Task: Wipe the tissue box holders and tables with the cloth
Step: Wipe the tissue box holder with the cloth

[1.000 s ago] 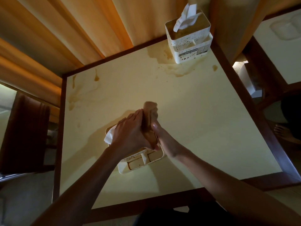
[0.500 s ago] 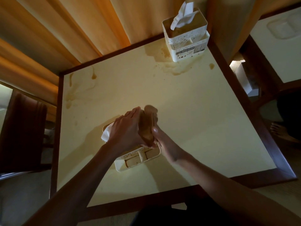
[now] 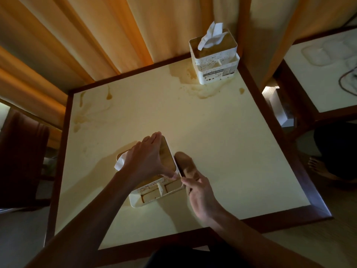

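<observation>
Near the desk's point(image 3: 222, 151) front edge, my left hand point(image 3: 144, 161) clamps the near tissue box holder point(image 3: 154, 192) steady, grip curled over its top, so my right hand point(image 3: 199, 192), pinching the cloth point(image 3: 185, 165), can rub its right side.

Dim warm light, dark vignetted corners, wide-angle edge distortion.
</observation>
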The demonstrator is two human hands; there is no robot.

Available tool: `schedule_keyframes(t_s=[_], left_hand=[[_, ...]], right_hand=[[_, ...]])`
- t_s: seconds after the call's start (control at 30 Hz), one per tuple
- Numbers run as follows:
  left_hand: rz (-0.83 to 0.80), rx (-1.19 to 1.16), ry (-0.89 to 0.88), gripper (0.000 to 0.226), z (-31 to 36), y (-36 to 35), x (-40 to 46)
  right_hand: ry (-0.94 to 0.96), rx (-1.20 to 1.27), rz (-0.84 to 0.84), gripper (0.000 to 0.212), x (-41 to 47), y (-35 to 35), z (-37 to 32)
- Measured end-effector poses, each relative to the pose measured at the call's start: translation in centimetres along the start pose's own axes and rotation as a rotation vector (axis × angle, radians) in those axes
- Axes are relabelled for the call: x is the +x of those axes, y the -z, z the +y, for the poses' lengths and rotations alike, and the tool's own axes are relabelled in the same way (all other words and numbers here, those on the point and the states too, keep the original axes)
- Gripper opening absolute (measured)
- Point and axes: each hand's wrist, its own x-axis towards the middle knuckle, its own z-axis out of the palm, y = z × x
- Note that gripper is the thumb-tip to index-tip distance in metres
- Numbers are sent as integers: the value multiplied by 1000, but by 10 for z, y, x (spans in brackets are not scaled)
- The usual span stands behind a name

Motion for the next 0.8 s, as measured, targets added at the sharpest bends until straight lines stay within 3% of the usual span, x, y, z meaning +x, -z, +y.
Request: schedule_keyframes(t_s=[0.13, 0.23, 0.4, 0.5, 0.67, 0.8], left_hand=[[-34, -5, -19, 139, 2, 4, -3], [-45, 12, -20, 140, 1, 3, -5], [5, -53, -51, 148, 5, -2, -4], [166, -128, -166, 132, 21, 2, -8], [342, -473, -198, 87, 58, 9, -8], [301, -1010, 15, 73, 91, -8, -9]], right_hand=[[-89, 350, -25, 54, 4, 5, -23], [-136, 468, -20, 50, 5, 13, -39], [-209, 354, -5, 37, 3, 33, -61], [-230, 185, 69, 37, 1, 44, -80], [-183, 122, 75, 48, -8, 58, -103], [-58, 300, -19, 56, -17, 63, -117]])
